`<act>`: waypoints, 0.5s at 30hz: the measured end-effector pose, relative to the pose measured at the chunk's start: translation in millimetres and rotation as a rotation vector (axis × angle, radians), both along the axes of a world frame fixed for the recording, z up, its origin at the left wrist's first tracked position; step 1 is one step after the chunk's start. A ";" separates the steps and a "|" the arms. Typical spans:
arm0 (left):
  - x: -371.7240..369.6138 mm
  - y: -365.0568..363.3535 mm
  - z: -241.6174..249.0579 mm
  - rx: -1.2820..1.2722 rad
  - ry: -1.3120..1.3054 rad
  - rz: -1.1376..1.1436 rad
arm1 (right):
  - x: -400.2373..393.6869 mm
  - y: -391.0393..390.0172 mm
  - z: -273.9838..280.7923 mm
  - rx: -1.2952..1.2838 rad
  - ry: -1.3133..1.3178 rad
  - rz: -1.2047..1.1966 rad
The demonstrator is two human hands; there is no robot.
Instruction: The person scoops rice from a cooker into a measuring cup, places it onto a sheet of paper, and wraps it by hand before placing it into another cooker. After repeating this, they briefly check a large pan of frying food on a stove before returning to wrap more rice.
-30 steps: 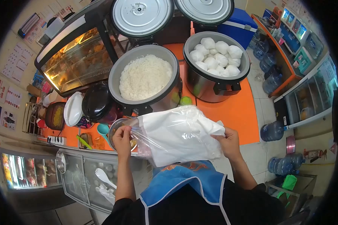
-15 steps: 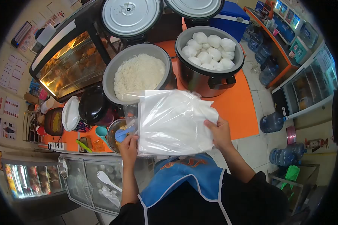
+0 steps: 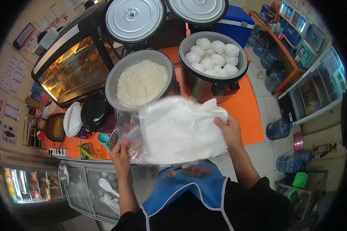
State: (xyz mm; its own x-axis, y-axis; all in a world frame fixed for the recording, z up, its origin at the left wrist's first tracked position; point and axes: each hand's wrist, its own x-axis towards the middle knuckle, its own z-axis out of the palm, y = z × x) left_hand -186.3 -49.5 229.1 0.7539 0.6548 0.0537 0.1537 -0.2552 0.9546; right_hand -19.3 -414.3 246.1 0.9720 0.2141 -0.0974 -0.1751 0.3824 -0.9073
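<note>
Before me, over the counter's front edge, a stack of white paper sheets (image 3: 181, 131) lies partly inside a clear plastic bag (image 3: 132, 133). My left hand (image 3: 120, 156) pinches the bag at its left side, where the clear film shows without paper behind it. On the other side, my right hand (image 3: 229, 133) grips the right edge of the paper, thumb on top. Just beyond the bag stands an open pot of white rice (image 3: 142, 82). To its right, another open pot (image 3: 208, 82) holds several round white wrapped bundles (image 3: 208, 63).
The orange counter (image 3: 250, 127) carries a black lidded pot (image 3: 98, 111), a white-lidded container (image 3: 73, 119) and a teal scoop (image 3: 103, 138). A lit glass food warmer (image 3: 77, 69) stands behind them. Below left, a white spoon (image 3: 107, 186) lies on a glass-topped freezer (image 3: 79, 184).
My left hand has moved left with the bag's edge, and my right hand slightly right with the paper. More clear film now shows left of the paper.
</note>
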 end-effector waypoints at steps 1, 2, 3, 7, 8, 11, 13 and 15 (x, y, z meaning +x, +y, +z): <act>-4.4 6.1 -2.1 0.001 -0.006 0.005 | 3.0 -10.0 0.3 -0.061 -0.002 0.018; -7.7 10.2 -0.4 0.020 0.005 0.006 | 5.4 -18.6 2.0 -0.121 -0.003 0.036; -11.1 15.6 0.9 0.038 0.014 0.007 | 6.1 -26.5 15.2 -0.127 0.027 0.171; -43.5 39.2 -2.0 0.055 0.083 -0.031 | 13.6 -42.2 6.7 -0.295 0.058 0.416; -48.5 38.3 5.2 0.056 0.164 -0.040 | 10.9 -36.4 0.6 -0.281 0.093 0.423; -36.2 19.0 32.1 0.231 0.077 -0.129 | 6.3 -14.2 -12.9 -0.289 0.024 0.499; -22.0 2.4 44.0 0.413 -0.083 -0.209 | 5.8 -0.9 -11.9 -0.302 -0.079 0.566; -17.7 -3.3 50.0 0.047 -0.148 -0.243 | 5.8 9.6 0.2 -0.311 -0.178 0.550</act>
